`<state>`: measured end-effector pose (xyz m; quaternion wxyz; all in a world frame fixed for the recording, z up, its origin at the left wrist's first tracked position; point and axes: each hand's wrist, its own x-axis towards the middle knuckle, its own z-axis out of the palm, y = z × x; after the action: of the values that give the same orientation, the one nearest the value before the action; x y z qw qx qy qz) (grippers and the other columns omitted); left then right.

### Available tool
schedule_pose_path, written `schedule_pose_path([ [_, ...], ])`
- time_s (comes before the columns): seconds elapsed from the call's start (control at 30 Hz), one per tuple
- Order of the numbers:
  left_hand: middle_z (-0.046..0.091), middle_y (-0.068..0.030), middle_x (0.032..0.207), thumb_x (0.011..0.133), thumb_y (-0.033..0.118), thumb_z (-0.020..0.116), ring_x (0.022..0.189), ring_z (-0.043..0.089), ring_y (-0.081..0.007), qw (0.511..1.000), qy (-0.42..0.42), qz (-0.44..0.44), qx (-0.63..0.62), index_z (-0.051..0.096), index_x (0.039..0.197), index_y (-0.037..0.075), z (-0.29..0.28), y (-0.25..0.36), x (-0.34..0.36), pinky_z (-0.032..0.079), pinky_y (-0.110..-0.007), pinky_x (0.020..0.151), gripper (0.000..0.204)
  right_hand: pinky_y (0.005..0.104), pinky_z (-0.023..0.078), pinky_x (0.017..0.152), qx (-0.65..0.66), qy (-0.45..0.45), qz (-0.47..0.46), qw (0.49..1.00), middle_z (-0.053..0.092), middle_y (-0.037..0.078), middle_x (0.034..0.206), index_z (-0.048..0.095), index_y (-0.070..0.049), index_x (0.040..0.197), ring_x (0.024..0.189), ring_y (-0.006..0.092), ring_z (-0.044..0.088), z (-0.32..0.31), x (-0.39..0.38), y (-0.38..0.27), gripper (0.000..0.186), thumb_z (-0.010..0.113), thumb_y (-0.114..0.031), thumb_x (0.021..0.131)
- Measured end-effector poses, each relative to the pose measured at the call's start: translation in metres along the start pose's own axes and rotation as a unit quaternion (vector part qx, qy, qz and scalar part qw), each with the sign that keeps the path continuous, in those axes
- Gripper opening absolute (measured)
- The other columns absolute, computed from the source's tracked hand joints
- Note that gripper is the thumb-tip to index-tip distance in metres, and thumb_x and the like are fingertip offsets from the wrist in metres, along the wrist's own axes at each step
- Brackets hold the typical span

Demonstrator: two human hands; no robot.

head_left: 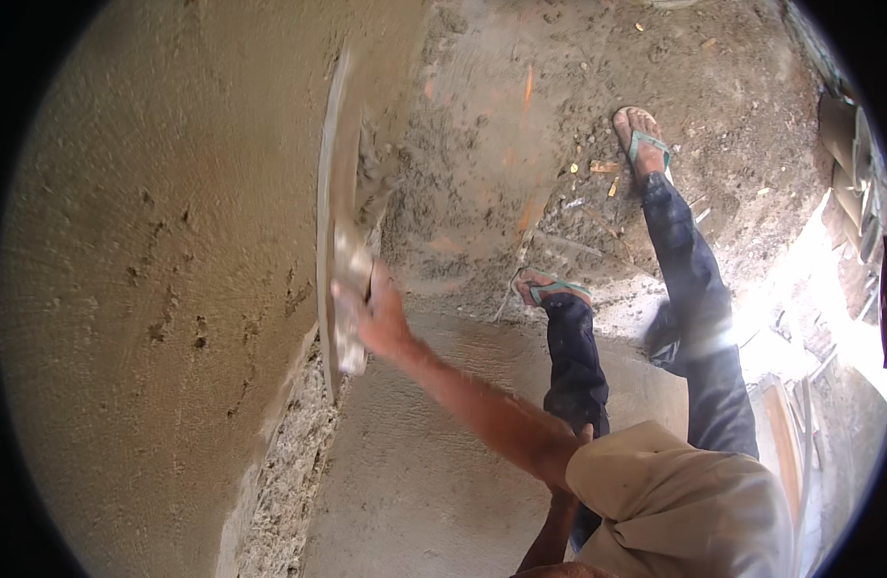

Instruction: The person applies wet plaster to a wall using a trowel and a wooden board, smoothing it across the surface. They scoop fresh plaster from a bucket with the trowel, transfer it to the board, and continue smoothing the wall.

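Your right hand is closed around the pale grip of a long float, the bare forearm stretched leftward. Your left hand is mostly hidden by that arm; its state can't be told. The float lies along the edge of the pitted brown wall at left. Near, smooth grey floor; far, crumb-strewn ground; right, glaring light.

Rough brown wall fills the frame's left; debris-strewn floor spans upper right; bright light glares at right
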<state>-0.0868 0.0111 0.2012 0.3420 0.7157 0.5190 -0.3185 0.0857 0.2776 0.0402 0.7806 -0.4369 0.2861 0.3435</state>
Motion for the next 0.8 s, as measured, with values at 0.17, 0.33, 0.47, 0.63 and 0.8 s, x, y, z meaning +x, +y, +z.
schedule_pose_path([
  [0.17,0.043,-0.0265,0.156,0.089,0.047,0.078,0.143,0.043,-0.0457,1.000,-0.001,-0.003,-0.013,0.035,0.158,0.000,-0.002,-0.004,-0.005,0.037,-0.057,0.118,0.093,0.0357,0.059,0.055,-0.012,-0.036,-0.042,0.998,0.067,0.022,0.115,0.043,0.004,0.141,0.075,0.0203,0.069,0.017,-0.039,-0.038,0.054,0.069,-0.023,0.101],
  [0.33,0.043,-0.0270,0.156,0.089,0.046,0.079,0.144,0.043,-0.0463,1.000,-0.014,0.013,-0.012,0.035,0.158,0.000,-0.004,-0.015,0.001,0.036,-0.058,0.118,0.094,0.0361,0.058,0.056,-0.108,0.053,-0.124,0.985,0.068,0.022,0.113,0.045,0.004,0.139,0.076,0.0201,0.069,-0.004,0.079,-0.097,0.052,0.066,-0.026,0.103],
  [0.47,0.043,-0.0274,0.156,0.089,0.046,0.079,0.144,0.043,-0.0468,0.999,-0.021,0.035,-0.017,0.035,0.159,0.000,-0.004,-0.020,0.011,0.036,-0.058,0.118,0.094,0.0364,0.058,0.056,-0.139,0.139,-0.144,0.970,0.068,0.021,0.111,0.047,0.004,0.138,0.076,0.0199,0.069,-0.033,0.179,-0.129,0.051,0.065,-0.029,0.104],
  [0.63,0.042,-0.0279,0.157,0.089,0.045,0.079,0.144,0.042,-0.0474,0.999,-0.026,0.040,-0.018,0.035,0.159,0.000,-0.010,-0.025,0.015,0.036,-0.058,0.118,0.094,0.0368,0.057,0.056,-0.160,0.134,-0.082,0.975,0.068,0.021,0.109,0.049,0.004,0.136,0.076,0.0197,0.069,-0.044,0.181,-0.077,0.050,0.063,-0.032,0.105],
  [0.8,0.042,-0.0284,0.157,0.089,0.044,0.079,0.144,0.042,-0.0480,0.999,-0.033,0.029,-0.008,0.034,0.159,0.000,-0.016,-0.024,0.022,0.035,-0.059,0.118,0.094,0.0372,0.056,0.056,-0.147,0.047,-0.018,0.988,0.069,0.020,0.108,0.051,0.005,0.134,0.077,0.0195,0.068,-0.007,0.061,0.000,0.050,0.060,-0.035,0.106],
])
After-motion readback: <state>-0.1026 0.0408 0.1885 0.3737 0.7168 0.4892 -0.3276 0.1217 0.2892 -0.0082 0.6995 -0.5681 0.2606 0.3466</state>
